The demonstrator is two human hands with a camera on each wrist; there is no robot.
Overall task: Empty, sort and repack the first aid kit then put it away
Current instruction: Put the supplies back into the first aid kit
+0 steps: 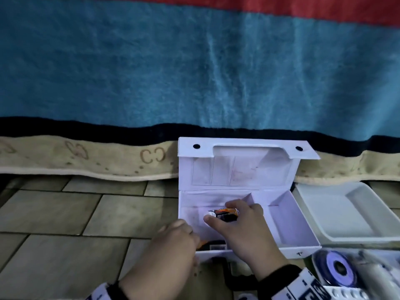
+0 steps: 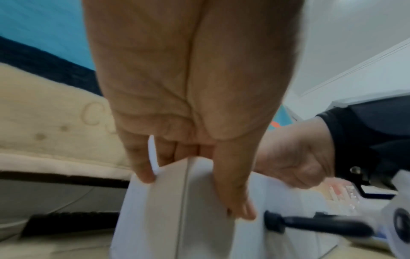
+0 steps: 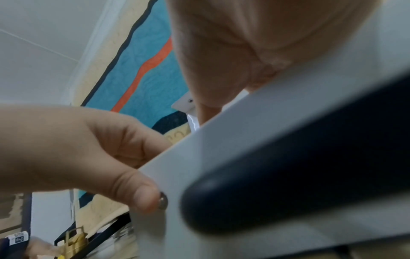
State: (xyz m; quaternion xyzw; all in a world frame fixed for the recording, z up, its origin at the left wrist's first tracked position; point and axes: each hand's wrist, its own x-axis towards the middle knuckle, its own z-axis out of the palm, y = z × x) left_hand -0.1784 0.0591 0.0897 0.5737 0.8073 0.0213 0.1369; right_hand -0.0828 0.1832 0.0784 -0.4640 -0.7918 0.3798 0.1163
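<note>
The white first aid box (image 1: pixel 287 215) stands open on the tiled floor, its lid (image 1: pixel 244 167) leaning back against the bed. My right hand (image 1: pixel 236 219) is inside the left compartment and grips a small black and orange tube (image 1: pixel 225 213) lying sideways. My left hand (image 1: pixel 175 241) pinches the box's front left corner, with fingers inside and thumb outside. The left wrist view shows the left hand (image 2: pixel 193 194) on the box wall (image 2: pixel 168 219). In the right wrist view the left thumb (image 3: pixel 142 198) presses beside a metal snap (image 3: pixel 163 201). The right compartment holds nothing.
A white tray (image 1: pixel 346 215) sits on the floor right of the box. A purple tape roll (image 1: pixel 337 269) and other supplies lie at the bottom right. A blue blanket (image 1: pixel 194 72) hangs over the bed behind. The box's dark handle (image 2: pixel 317 226) juts from its front.
</note>
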